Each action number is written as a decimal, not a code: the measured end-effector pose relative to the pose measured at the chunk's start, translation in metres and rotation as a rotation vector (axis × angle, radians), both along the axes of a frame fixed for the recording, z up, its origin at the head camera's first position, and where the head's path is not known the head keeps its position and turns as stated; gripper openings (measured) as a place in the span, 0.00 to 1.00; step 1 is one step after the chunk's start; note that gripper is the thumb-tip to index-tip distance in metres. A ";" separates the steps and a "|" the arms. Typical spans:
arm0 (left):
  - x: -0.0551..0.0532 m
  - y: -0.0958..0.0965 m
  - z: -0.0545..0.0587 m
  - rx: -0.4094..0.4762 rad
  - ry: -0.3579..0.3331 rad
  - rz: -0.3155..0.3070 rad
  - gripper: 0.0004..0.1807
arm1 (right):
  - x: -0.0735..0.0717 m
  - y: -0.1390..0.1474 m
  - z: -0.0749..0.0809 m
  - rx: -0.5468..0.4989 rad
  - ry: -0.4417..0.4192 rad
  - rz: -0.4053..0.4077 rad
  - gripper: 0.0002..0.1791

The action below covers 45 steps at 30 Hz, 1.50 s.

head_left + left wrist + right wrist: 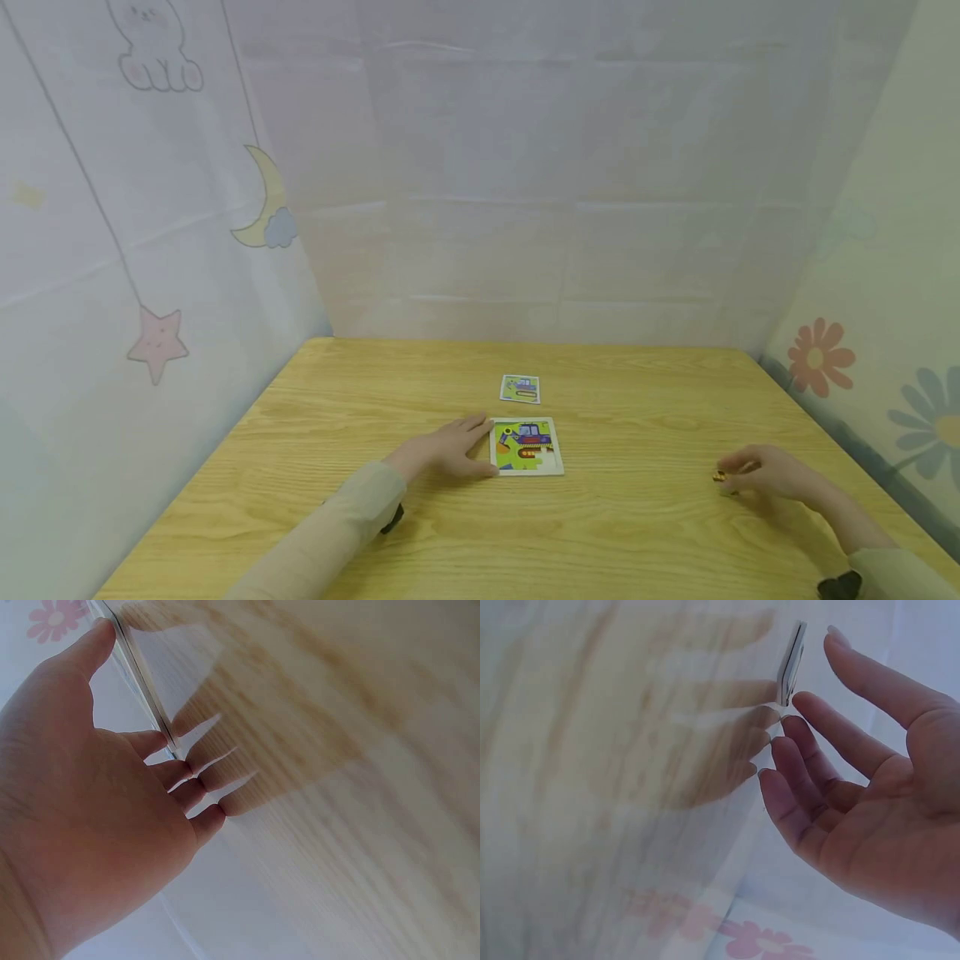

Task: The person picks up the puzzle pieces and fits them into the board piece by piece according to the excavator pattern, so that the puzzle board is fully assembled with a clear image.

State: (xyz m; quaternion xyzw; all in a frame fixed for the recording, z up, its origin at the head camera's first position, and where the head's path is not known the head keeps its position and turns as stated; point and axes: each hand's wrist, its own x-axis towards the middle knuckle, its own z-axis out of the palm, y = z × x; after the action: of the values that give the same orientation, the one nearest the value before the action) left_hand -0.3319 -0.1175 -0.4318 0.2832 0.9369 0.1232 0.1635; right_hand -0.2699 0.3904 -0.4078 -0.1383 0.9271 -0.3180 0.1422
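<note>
A square jigsaw puzzle board (558, 450) with a white frame lies on the table, showing a blue-and-red excavator on green. Bare white base shows at its lower right. My left hand (453, 448) rests along its left side, thumb at the near corner and fingers at the far corner; the left wrist view shows the fingertips right at the board's edge (139, 675). Far to the right, my right hand (768, 473) is around a small puzzle piece (719, 476). In the right wrist view the index fingertip meets the piece (790, 667), and the thumb stands apart from it.
A smaller card (521, 388) with the same excavator picture lies behind the board. The wooden table (360, 383) ends against a pale cloth wall (562, 250) at the back, with printed cloth on both sides. A dark band sits at each sleeve cuff.
</note>
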 end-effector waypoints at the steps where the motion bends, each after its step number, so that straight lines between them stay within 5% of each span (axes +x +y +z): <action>1: 0.000 0.000 0.000 -0.001 -0.003 0.001 0.47 | 0.000 0.001 0.000 0.000 0.004 0.007 0.25; 23: -0.002 -0.002 0.001 0.021 -0.007 0.012 0.48 | -0.008 -0.006 -0.003 -0.036 0.081 0.034 0.19; 31: -0.002 -0.001 0.002 0.011 -0.005 0.009 0.48 | -0.008 -0.009 0.000 -0.120 0.044 0.080 0.21; 45: 0.002 0.000 0.003 0.005 -0.010 0.020 0.48 | -0.014 -0.027 0.006 -0.225 -0.019 0.009 0.25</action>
State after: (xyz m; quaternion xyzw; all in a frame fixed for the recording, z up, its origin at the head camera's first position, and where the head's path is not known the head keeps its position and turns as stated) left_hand -0.3296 -0.1174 -0.4292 0.2737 0.9385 0.1285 0.1665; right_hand -0.2841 0.3634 -0.4019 -0.1544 0.8835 -0.4208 0.1359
